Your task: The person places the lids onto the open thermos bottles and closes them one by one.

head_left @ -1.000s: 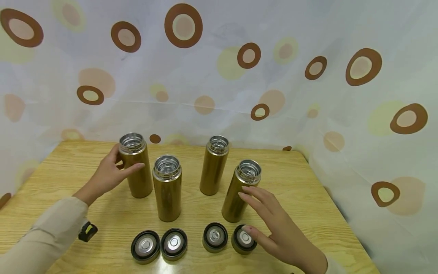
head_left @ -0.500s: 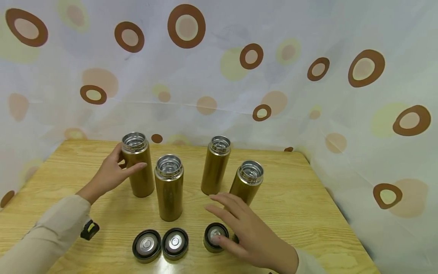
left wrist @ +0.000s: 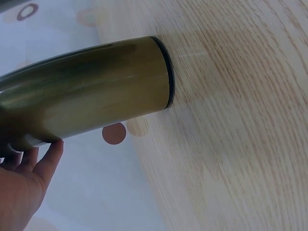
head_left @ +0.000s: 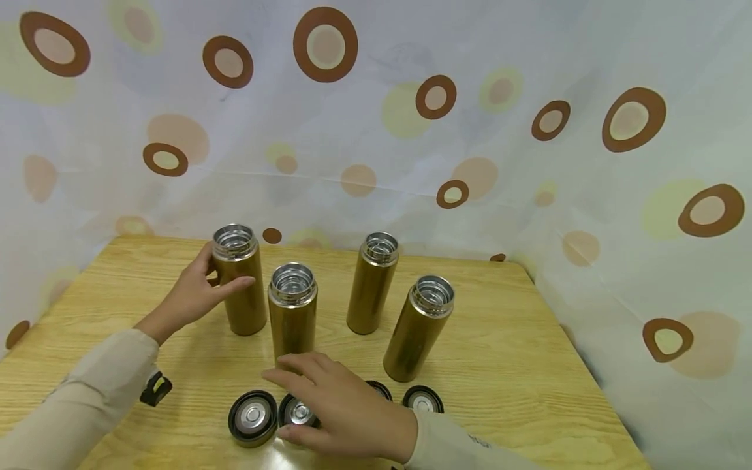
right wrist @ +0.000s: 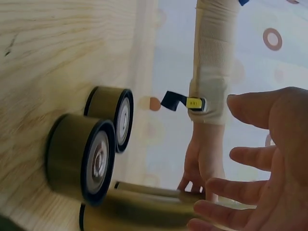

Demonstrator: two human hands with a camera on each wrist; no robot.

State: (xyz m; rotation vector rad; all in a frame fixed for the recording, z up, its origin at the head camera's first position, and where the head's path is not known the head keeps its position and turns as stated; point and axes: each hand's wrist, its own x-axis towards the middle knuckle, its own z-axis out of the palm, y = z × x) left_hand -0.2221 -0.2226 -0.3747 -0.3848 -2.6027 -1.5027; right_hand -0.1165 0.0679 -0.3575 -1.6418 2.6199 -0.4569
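Observation:
At the back left of the table, my left hand (head_left: 190,294) holds a gold thermos bottle (head_left: 243,310) standing upright, thumb in front and fingers behind it. The left wrist view shows the fingers (left wrist: 48,161) against the side of this bottle (left wrist: 96,86). My right hand (head_left: 346,405) holds nothing; its fingers are spread over the near lids. It partly covers one lid (head_left: 299,412) and another lid (head_left: 380,389). Beside it lies the leftmost lid (head_left: 252,416), inner side up. In the right wrist view, two lids (right wrist: 72,159) lie apart from the fingers.
Three more lidless gold bottles stand upright: one front left (head_left: 292,326), one back right (head_left: 370,294), one front right (head_left: 414,336). A further lid (head_left: 423,399) lies right of my right hand. A spotted curtain (head_left: 329,130) borders the wooden table (head_left: 499,339).
My right hand has moved left, from beside the front right bottle to over the left pair of lids. The left hand stays on its bottle. The view has shifted slightly.

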